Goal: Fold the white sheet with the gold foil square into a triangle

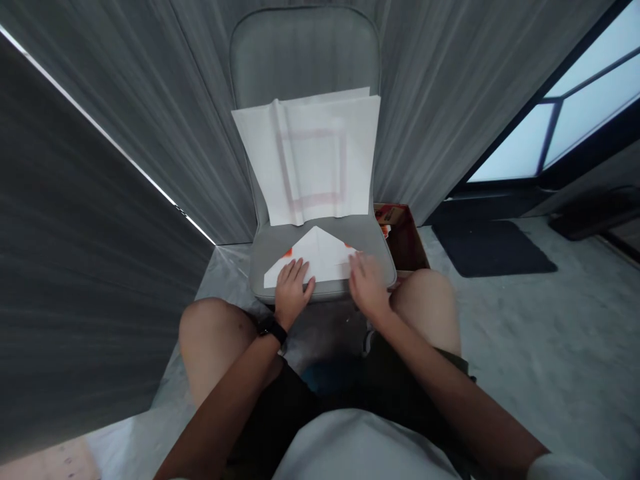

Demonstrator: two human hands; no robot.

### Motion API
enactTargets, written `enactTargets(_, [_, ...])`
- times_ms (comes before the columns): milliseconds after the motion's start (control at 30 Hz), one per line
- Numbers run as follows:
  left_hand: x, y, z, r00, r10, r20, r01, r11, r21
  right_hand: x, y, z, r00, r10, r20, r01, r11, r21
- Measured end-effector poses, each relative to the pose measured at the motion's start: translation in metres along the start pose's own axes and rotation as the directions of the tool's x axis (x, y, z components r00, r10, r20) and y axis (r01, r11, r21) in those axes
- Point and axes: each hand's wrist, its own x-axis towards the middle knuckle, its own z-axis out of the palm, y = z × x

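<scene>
A folded sheet of white paper (pixel 320 257) lies on the grey seat of a chair (pixel 260 267), its peak pointing toward the backrest. Orange print shows along both of its slanted edges. My left hand (pixel 293 287) rests on the paper's left part with fingers spread flat, and a dark watch (pixel 273 329) is on that wrist. Over the right end of the paper is my right hand (pixel 369 283), smeared by motion. Whether its fingers pinch the paper I cannot make out.
Large white sheets (pixel 325 157) with a faint reddish square lean against the backrest (pixel 305 53). An open red-brown box (pixel 410 240) stands on the floor right of the chair. Farther right lies a dark mat (pixel 493 248). Grey curtains (pixel 425 87) hang behind, and my knees flank the seat.
</scene>
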Motion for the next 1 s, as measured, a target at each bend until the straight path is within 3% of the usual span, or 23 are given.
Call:
enactTargets(100, [-0.001, -0.003, 0.001, 1.0, 0.022, 0.01, -0.022, 1.0, 0.001, -0.006, -0.056, 0.01, 0.985, -0.14, 0.103, 0.128, 0.985, 0.113])
enactTargets(200, [-0.002, -0.003, 0.002, 1.0, 0.031, -0.007, -0.031, 1.0, -0.004, -0.015, -0.08, 0.023, 0.975, -0.13, 0.181, 0.103, 0.984, 0.148])
enactTargets(300, [-0.002, -0.001, 0.002, 0.999, 0.032, -0.039, -0.032, 0.999, -0.008, -0.027, -0.061, 0.023, 0.973, -0.058, 0.224, 0.032, 0.993, 0.116])
enactTargets(467, [-0.003, 0.0, 0.0, 0.997, 0.055, -0.057, -0.055, 0.998, 0.007, -0.054, 0.012, 0.006, 0.973, 0.13, 0.19, -0.132, 0.991, -0.002])
enactTargets(567, [-0.004, -0.002, 0.001, 0.996, 0.073, -0.054, -0.073, 0.997, 0.011, -0.068, 0.037, -0.001, 0.974, 0.173, 0.146, -0.169, 0.985, -0.038])
enactTargets(667, [-0.004, -0.004, 0.002, 0.994, 0.089, -0.064, -0.088, 0.996, 0.008, -0.074, 0.038, -0.001, 0.975, 0.195, 0.105, -0.193, 0.981, -0.031])
enactTargets(800, [-0.008, 0.001, 0.001, 0.982, 0.177, -0.061, -0.178, 0.984, -0.015, -0.068, 0.015, 0.003, 0.979, 0.19, 0.069, -0.193, 0.98, 0.036])
enactTargets(933, [-0.021, 0.026, 0.005, 0.953, 0.303, 0.025, -0.303, 0.953, -0.027, -0.059, 0.001, 0.009, 0.982, 0.145, 0.121, -0.156, 0.984, 0.085])
enactTargets(1000, [-0.029, 0.04, 0.01, 0.941, 0.329, 0.081, -0.331, 0.944, 0.011, -0.059, 0.008, 0.011, 0.971, 0.201, 0.127, -0.211, 0.975, 0.069])
